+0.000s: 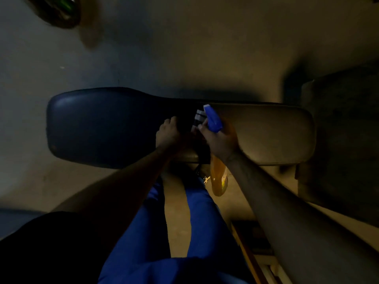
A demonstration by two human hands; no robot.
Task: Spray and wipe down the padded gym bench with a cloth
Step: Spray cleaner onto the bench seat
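Two hands are seen over the middle of the padded bench (114, 128), which lies crosswise in front of the person, its broad dark pad to the left and its narrower, lighter-lit pad to the right. The spray bottle (214, 120) is gripped by the right hand (220, 141): the fingers are curled round the neck just under the blue trigger head, and the orange body hangs down past the wrist toward the floor. The nozzle is pointed away from the person and slightly left, over the junction of the two pads, so the bottle is probably held this way to put cleaner on the centre of the bench. Whether a finger is pulling the trigger cannot be told. The left hand (167, 133) rests on the near right part of the dark pad, just beside the bottle; its fingers are bent downward onto the surface, but the dim light and motion blur leave it unclear whether anything is pinched beneath them. A cloth cannot be made out with certainty; a small pale striped object (199, 118) is visible between the two hands, at the gap between the pads, and what it is cannot be determined. The left hand's placement suggests it is held ready to wipe where the spray lands. The blue trousers (196, 222) are seen below, with the legs close against the bench's near edge, so the whole pad lies within arm's reach.
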